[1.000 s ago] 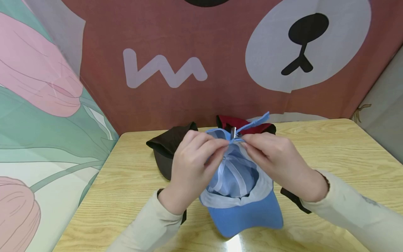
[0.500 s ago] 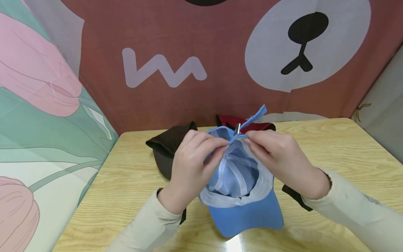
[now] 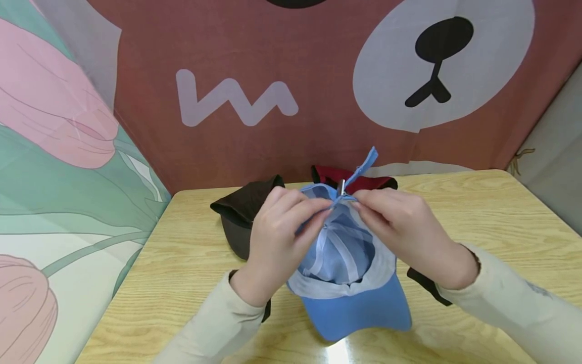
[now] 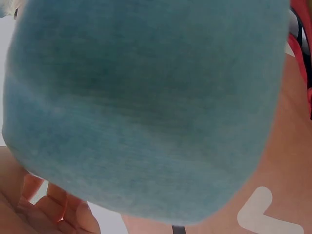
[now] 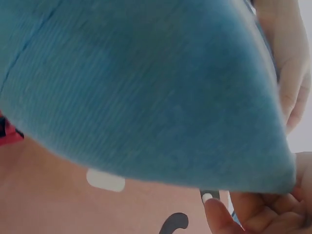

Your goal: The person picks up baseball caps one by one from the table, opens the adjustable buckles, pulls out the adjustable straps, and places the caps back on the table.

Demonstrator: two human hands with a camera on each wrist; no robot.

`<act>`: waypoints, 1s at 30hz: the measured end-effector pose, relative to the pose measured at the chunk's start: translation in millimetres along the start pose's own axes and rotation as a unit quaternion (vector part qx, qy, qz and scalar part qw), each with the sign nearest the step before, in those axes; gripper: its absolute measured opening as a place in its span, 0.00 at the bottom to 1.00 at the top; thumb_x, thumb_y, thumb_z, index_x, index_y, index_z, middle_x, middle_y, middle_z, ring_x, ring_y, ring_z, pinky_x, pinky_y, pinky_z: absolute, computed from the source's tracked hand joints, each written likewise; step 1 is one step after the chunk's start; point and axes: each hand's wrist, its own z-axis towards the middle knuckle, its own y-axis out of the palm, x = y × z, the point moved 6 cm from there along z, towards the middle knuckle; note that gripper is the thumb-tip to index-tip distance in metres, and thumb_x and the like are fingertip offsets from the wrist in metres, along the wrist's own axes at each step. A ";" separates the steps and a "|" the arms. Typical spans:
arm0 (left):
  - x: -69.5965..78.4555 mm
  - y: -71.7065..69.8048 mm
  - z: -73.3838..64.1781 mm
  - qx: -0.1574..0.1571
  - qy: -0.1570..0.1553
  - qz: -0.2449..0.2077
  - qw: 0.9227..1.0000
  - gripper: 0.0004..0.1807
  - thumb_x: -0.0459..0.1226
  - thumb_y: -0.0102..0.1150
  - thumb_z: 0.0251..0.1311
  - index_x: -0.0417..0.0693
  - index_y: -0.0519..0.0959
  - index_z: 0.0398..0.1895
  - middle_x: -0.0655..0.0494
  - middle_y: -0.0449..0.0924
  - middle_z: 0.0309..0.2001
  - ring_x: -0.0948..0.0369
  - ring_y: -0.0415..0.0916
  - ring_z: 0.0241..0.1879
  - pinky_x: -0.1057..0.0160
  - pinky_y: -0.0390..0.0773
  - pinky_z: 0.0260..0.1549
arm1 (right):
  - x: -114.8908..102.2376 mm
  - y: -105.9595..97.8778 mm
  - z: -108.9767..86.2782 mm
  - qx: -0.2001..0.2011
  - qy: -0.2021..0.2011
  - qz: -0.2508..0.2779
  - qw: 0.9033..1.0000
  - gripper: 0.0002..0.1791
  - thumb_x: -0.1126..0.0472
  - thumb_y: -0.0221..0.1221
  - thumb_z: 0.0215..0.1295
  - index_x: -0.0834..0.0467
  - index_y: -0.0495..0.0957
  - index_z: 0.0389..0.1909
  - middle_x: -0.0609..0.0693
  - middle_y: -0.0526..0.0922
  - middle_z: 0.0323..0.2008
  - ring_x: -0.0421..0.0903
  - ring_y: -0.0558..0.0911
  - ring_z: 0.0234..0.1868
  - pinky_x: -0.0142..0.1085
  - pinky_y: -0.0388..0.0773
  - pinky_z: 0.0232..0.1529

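Note:
A light blue baseball cap [image 3: 354, 308] lies upside down on the table, its inside facing up and its brim toward me. At its back edge, the cap's blue strap [image 3: 364, 167] sticks up past a small metal buckle [image 3: 341, 187]. My left hand [image 3: 284, 232] pinches the strap's left part between thumb and forefinger. Just right of the buckle, my right hand [image 3: 400, 222] pinches the strap between thumb and fingers. In both wrist views the cap's crown [image 4: 146, 112] fills most of the picture and hides much of the hands.
A dark brown cap [image 3: 241, 212] sits behind my left hand. Behind the blue cap lies a red and black cap [image 3: 327, 174], partly covered. The wooden table [image 3: 173, 283] ends at a hanging cloth [image 3: 254, 151] with a bear print.
The strap's free end has swung upward and a little left, standing steeper than before. The buckle has shifted slightly to the right. Both hands keep their pinch, with only small movement.

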 end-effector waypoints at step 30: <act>-5.1 1.3 -1.4 -0.008 -0.025 -0.035 0.999 0.05 0.29 0.69 0.54 0.39 0.85 0.34 0.54 0.82 0.30 0.58 0.72 0.33 0.64 0.71 0.33 | -1.6 -6.1 0.7 -0.006 -0.027 -0.053 0.998 0.15 0.60 0.53 0.73 0.69 0.79 0.36 0.55 0.82 0.26 0.49 0.79 0.25 0.41 0.80 0.26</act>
